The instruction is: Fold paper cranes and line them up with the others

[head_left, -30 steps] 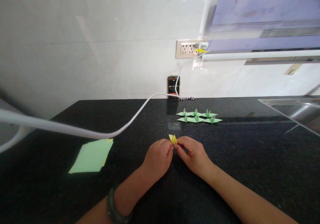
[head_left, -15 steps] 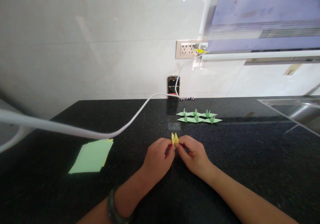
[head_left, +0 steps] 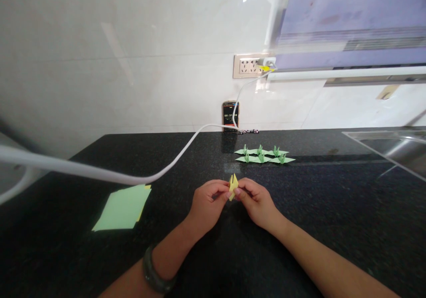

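A small folded piece of yellow origami paper [head_left: 233,187] with two upright points is pinched between both hands above the dark countertop. My left hand [head_left: 209,205] grips its left side between thumb and fingers. On the other side, my right hand [head_left: 258,201] presses the right edge with thumb and fingertips. The paper's back is hidden by the fingers. Beyond the hands, several green paper cranes [head_left: 262,158] stand in two rows, wings spread. Left of my left hand lies a stack of green paper sheets [head_left: 122,208], with yellow edges showing beneath.
A white cable [head_left: 173,162] arcs across the left foreground to a phone [head_left: 230,116] leaning on the wall, showing a timer. A beaded strand [head_left: 249,131] lies beside it. Above is a wall socket [head_left: 245,66]. A metal sink [head_left: 399,149] is set into the counter at right.
The yellow paper has been turned and shows more of its face, its lower part uncovered. My left fingers have shifted slightly apart; both hands keep their pinch.
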The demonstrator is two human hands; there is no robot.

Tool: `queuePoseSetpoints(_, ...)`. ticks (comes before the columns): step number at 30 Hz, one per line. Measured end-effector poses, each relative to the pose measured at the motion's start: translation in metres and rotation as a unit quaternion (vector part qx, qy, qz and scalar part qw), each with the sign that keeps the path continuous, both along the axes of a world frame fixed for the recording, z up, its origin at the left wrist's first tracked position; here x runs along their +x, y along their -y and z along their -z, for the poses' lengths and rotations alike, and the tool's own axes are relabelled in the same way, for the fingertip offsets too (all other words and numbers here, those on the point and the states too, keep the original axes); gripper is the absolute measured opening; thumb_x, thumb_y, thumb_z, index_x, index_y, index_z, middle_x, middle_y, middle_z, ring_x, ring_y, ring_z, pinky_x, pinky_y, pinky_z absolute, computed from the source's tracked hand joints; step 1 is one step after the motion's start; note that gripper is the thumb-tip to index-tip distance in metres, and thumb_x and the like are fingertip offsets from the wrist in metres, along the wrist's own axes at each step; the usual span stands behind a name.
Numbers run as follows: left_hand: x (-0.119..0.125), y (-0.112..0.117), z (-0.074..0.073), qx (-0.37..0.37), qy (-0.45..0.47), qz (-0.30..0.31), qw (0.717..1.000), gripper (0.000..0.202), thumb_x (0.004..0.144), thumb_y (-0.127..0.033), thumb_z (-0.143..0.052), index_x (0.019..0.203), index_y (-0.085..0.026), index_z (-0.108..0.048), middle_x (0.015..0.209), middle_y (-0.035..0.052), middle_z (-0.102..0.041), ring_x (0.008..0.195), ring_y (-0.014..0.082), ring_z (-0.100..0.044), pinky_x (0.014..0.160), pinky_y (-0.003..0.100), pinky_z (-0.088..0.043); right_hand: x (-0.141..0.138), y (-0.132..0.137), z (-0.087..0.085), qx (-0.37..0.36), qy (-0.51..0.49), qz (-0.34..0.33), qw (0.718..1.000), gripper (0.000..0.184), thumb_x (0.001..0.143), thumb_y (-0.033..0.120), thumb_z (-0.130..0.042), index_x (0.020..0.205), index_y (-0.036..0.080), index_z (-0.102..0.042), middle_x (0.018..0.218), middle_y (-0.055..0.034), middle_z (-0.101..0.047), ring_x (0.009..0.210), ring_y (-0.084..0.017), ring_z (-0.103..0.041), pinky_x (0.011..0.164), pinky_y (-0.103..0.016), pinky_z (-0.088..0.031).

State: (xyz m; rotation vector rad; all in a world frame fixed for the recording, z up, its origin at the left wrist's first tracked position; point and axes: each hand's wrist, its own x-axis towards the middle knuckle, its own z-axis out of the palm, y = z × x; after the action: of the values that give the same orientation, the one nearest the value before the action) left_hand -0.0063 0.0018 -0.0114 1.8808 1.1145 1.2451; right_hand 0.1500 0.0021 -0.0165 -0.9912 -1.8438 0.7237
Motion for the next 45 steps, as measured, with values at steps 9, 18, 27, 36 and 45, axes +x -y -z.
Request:
queuePoseSetpoints(9, 0.0005, 0.0027, -0.0029, 0.051, -0.039, -0.045, 0.997, 0.010, 0.073, -0.019, -0.055, 0.071, -0.017, -0.064, 0.077, 0.0036, -0.063, 0.073, 0.0121, -0.057, 0.068, 0.025, -0.047, -0.0004, -0.0021, 0.0065, -0.044, -0.032, -0.009, 0.998, 0.017, 0.084, 0.027, -0.042, 0.081, 0.017, -0.056, 0.070, -0.0011, -0.054, 0.065, -0.012, -0.050, 0.062, -0.023, -0.042)
queuePoseSetpoints(18, 0.0020, 0.0040, 0.0005, -0.070, 0.053, -0.032, 0.996, 0.015, 0.071, -0.025, -0.058, 0.082, -0.015, -0.060, 0.079, 0.0047, -0.065, 0.070, 0.0141, -0.061, 0.068, 0.027, -0.050, -0.0012, 0.0004, 0.0055, -0.057, -0.041, -0.003, 0.998, 0.019, 0.084, 0.027, -0.042, 0.078, 0.017, -0.057, 0.069, -0.0016, -0.055, 0.065, -0.012, -0.051, 0.062, -0.024, -0.043)
queuePoseSetpoints(27, 0.0052, 0.0030, -0.0018, -0.158, 0.142, -0.013, 0.977, 0.019, 0.064, -0.026, -0.064, 0.078, -0.012, -0.060, 0.073, 0.0051, -0.066, 0.065, 0.0151, -0.062, 0.063, 0.027, -0.051, -0.0010, 0.0001, 0.0068, -0.056, -0.032, 0.012, 0.998, 0.019, 0.083, 0.028, -0.043, 0.078, 0.017, -0.057, 0.069, -0.0014, -0.056, 0.064, -0.012, -0.052, 0.060, -0.023, -0.044)
queuePoseSetpoints(36, 0.0030, 0.0027, -0.0029, -0.062, 0.049, -0.021, 0.997, 0.014, 0.072, -0.024, -0.055, 0.075, -0.014, -0.064, 0.081, 0.0058, -0.064, 0.073, 0.0145, -0.059, 0.067, 0.026, -0.048, -0.0015, 0.0022, 0.0024, -0.046, -0.009, 0.006, 0.999, 0.019, 0.084, 0.027, -0.041, 0.078, 0.017, -0.056, 0.072, -0.0020, -0.058, 0.067, -0.012, -0.053, 0.063, -0.024, -0.043)
queuePoseSetpoints(45, 0.0018, 0.0032, -0.0030, -0.082, 0.051, -0.018, 0.995, 0.012, 0.072, -0.023, -0.054, 0.074, -0.014, -0.062, 0.080, 0.0057, -0.063, 0.073, 0.0144, -0.059, 0.067, 0.026, -0.048, -0.0038, 0.0051, -0.0004, -0.048, -0.037, 0.037, 0.997, 0.015, 0.080, 0.028, -0.047, 0.080, 0.017, -0.057, 0.070, -0.0021, -0.057, 0.062, -0.012, -0.052, 0.059, -0.023, -0.043)
